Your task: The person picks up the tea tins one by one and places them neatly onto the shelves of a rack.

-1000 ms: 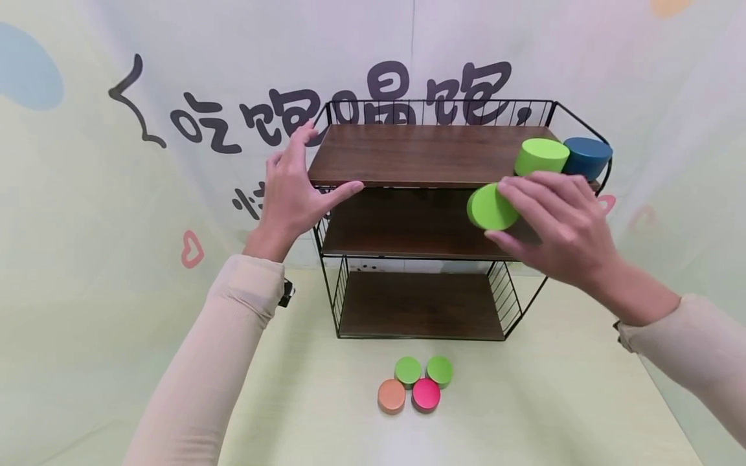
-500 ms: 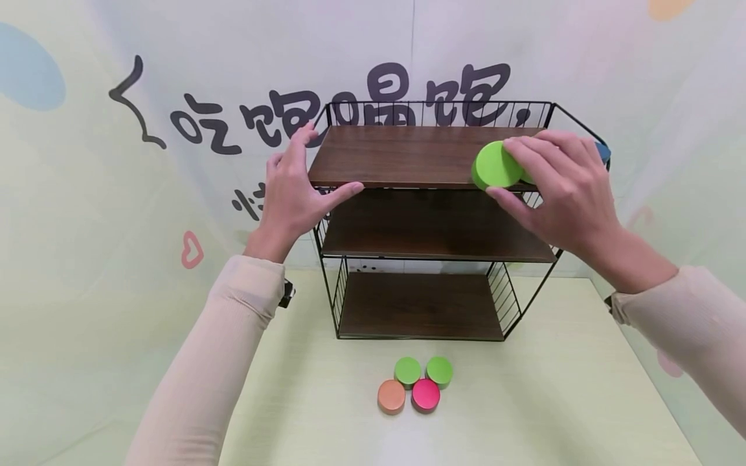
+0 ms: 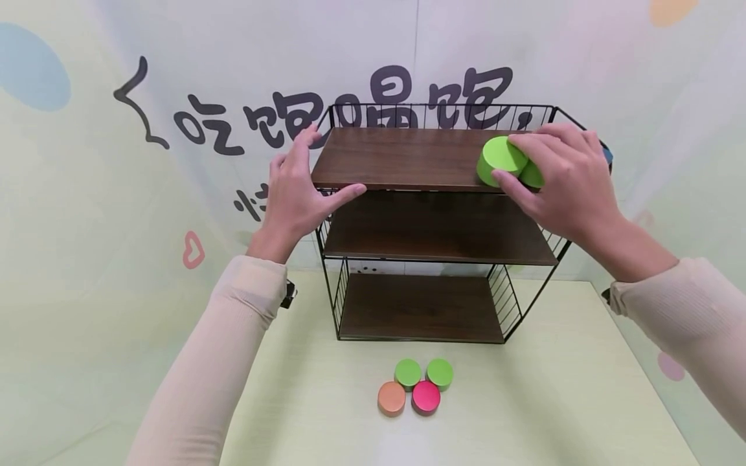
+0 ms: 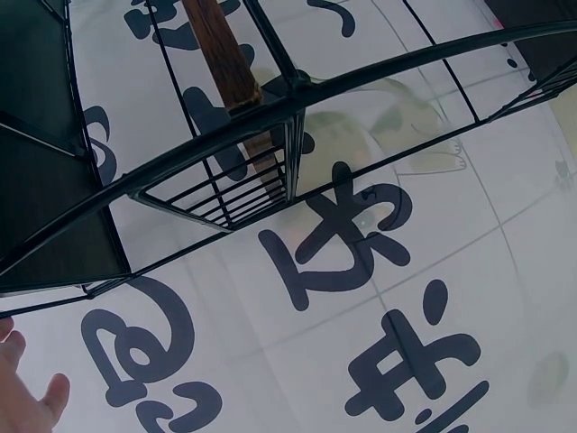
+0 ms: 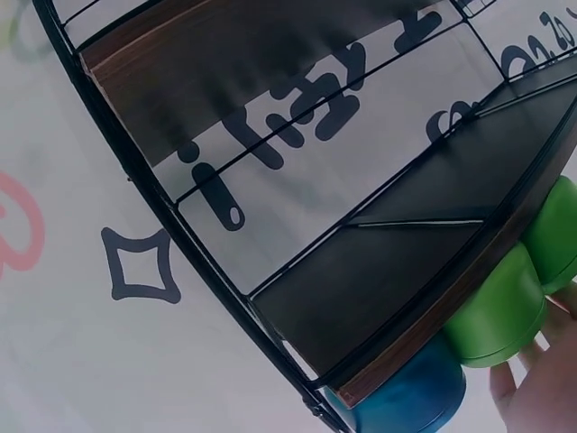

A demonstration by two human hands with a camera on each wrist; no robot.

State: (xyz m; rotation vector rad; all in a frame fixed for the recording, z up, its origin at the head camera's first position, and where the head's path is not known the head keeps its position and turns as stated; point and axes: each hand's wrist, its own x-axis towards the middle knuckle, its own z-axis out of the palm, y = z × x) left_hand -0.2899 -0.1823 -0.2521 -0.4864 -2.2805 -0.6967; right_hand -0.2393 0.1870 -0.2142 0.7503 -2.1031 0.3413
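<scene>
My right hand (image 3: 568, 175) grips a green cylinder-shaped block (image 3: 500, 160), thumb in front and fingers over its far side, at the right part of the top shelf (image 3: 402, 155). Right beside it is a second green block (image 3: 533, 175), partly covered by the hand. Of the blue block (image 3: 608, 155) only a sliver shows past the hand; the right wrist view shows the blue block (image 5: 415, 392) at the shelf's end. At the shelf's left front corner my left hand (image 3: 296, 194) rests with fingers spread and thumb along the front edge, holding no block.
A black wire rack carries a middle shelf (image 3: 437, 226) and a bottom shelf (image 3: 419, 307). In front of it on the table (image 3: 326, 414) lie two green blocks (image 3: 408, 373), an orange block (image 3: 391, 398) and a red block (image 3: 426, 397). A printed curtain (image 3: 233, 52) hangs behind.
My right hand has raised the green block from in front of the middle shelf up to the top shelf, beside the other green block. The left hand has stayed at the corner.
</scene>
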